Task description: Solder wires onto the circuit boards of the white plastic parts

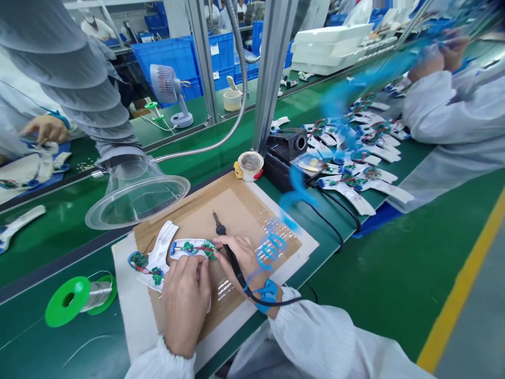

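On a taped cardboard mat (232, 205), my left hand (185, 300) is closed over a white plastic housing half (179, 251) that has small green circuit boards and a red wire inside. My right hand (246, 258) has a black soldering iron (232, 258) lodged in it, the tip pointing up and away from the work. The fingertips of that hand also touch the right end of the same housing. A second white housing half (161, 245), with wired green boards, lies just left of it. A blue wrist strap (269, 295) circles my right wrist.
A green spool of solder wire (69, 301) is at left. A clear fume-extractor hood (138, 200) hangs over the mat's far left. Behind stand a tip-cleaner pot (250, 164) and black soldering station (282, 160). Many housings (351, 181) lie at right, near a co-worker's sleeve (453, 105).
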{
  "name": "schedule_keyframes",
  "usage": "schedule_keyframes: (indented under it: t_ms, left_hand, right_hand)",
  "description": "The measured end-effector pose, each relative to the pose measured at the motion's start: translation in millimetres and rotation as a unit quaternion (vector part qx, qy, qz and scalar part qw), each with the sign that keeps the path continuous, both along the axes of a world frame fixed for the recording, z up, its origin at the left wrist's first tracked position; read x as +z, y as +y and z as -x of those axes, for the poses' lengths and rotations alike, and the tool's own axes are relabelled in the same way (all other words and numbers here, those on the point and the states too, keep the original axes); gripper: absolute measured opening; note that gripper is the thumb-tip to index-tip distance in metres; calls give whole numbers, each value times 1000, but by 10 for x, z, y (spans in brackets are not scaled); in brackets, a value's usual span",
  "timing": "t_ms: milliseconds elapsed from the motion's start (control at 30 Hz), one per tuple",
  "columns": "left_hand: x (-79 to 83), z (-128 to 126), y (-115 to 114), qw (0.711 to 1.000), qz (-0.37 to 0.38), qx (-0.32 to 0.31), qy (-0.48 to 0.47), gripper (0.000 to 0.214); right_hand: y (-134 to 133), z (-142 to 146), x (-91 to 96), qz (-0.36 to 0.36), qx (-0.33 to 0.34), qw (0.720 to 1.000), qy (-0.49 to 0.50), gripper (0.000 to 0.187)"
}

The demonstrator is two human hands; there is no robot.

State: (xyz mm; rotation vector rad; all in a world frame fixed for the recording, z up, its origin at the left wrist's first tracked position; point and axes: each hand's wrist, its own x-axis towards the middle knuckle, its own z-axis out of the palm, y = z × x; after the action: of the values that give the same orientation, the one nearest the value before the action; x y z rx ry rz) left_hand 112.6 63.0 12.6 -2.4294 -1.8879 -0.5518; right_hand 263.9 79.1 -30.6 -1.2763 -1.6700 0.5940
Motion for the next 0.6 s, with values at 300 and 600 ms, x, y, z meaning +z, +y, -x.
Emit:
schedule_keyframes:
  t_ms: [300,600]
  left_hand:
    - [-9,10,64,999,26,0,30,17]
    - [-31,27,57,999,32,-10,-3,19]
  right_hand:
    - [9,-13,3,-5,0,1000,-9,25]
    - [-13,-22,15,-1,7,1000,-22,33]
